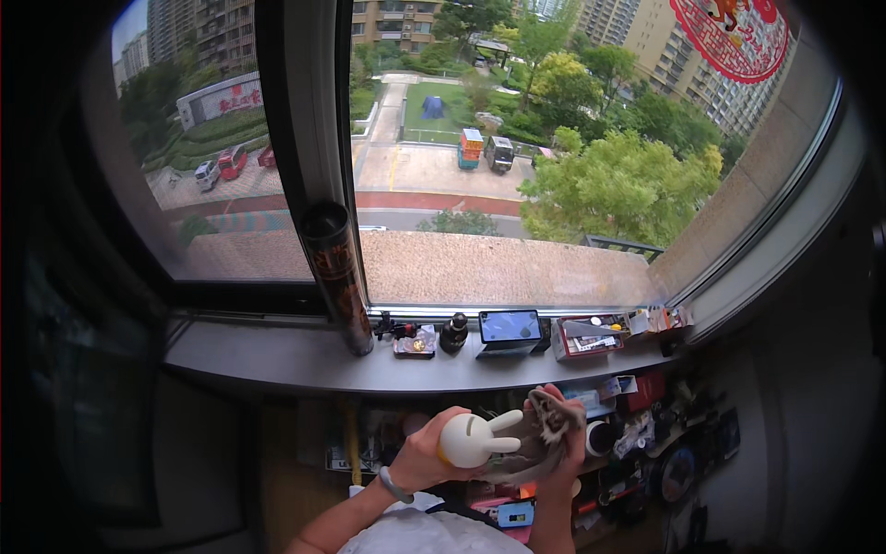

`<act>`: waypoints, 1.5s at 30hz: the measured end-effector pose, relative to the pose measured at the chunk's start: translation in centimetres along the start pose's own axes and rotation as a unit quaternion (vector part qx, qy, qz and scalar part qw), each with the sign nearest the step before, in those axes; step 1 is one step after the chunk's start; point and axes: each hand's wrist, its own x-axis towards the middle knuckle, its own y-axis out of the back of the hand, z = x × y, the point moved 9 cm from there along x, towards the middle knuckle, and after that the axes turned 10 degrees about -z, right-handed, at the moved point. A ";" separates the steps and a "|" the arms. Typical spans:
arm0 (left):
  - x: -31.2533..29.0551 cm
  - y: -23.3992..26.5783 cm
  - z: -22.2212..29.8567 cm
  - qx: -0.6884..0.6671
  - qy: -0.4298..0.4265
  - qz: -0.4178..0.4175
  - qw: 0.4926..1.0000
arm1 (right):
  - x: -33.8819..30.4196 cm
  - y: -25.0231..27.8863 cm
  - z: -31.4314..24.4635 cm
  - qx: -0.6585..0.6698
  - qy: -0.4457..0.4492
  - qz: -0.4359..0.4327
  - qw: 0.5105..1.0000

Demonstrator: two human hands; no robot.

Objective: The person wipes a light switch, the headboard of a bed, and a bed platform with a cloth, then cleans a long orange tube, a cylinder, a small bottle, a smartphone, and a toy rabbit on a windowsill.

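Observation:
A white rabbit-shaped coin bank [464, 441] with two long ears and a dark slot in its head is in front of my body. My left hand [417, 458] is closed around its left side, and a grey band circles that wrist. The ears point right, toward a crumpled grey-brown cloth [540, 452]. My right hand [572, 454] grips this cloth, with fingertips showing at its upper edge. A bit of yellow-orange shows low on the bank beside my left fingers; its lower part is otherwise hidden.
Along the windowsill [420, 374] stand a tall dark tube [337, 277], a small dark figurine [453, 332], a propped phone [509, 326] and a box of small items [588, 340]. Below the sill, cluttered shelves [637, 443] hold many loose things. A window rises behind.

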 end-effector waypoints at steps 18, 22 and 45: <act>-1.5 -3.8 -5.6 -0.407 0.154 -0.135 0.890 | 0.5 -1.3 2.4 -0.074 0.025 0.014 0.997; -0.8 -3.7 -4.9 -0.417 0.145 -0.127 0.888 | -3.6 -6.8 2.5 -0.481 0.100 -0.135 0.861; 1.1 1.3 -4.4 -0.286 0.060 0.187 0.938 | -8.0 -8.3 2.8 -0.588 0.186 -0.206 0.760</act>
